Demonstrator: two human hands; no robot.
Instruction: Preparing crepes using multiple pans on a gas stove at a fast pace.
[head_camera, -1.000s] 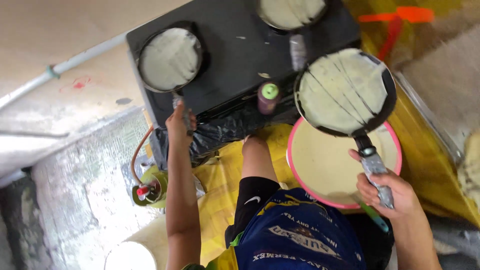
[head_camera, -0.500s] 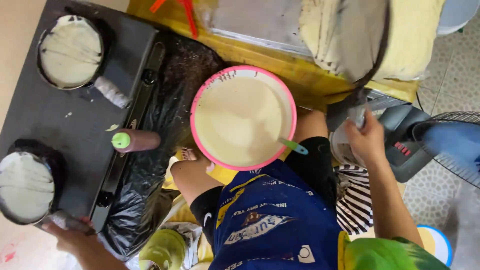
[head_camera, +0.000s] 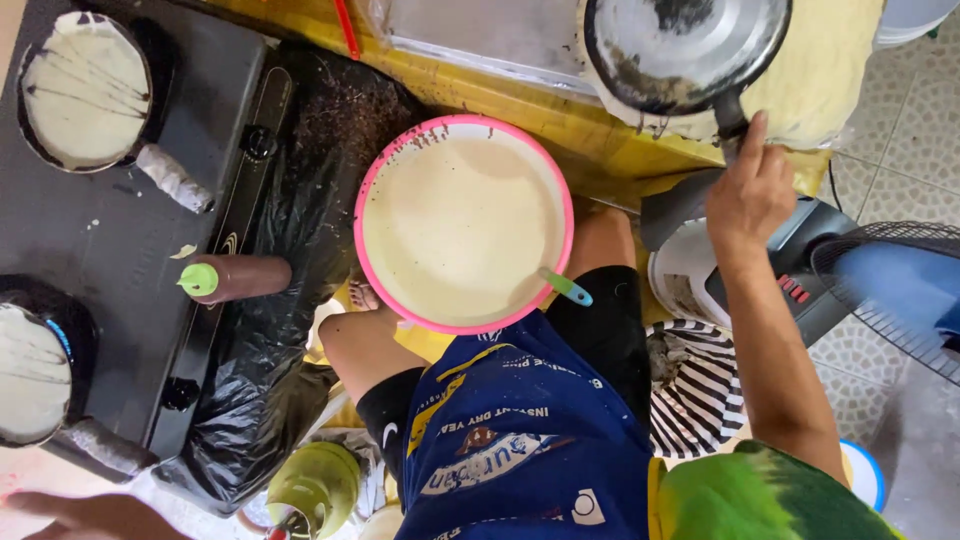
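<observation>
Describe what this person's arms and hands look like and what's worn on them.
Both arms are bare, with no gloves, watch or rings visible. The right hand and forearm are uncovered up to a green and yellow sleeve at the shoulder. Only part of the left hand shows, also bare.

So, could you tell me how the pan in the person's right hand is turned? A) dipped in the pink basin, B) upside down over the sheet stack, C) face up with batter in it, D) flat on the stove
B: the right hand grips the handle, and the pan shows its scorched underside above the pale sheet stack, apart from the pink basin.
</observation>
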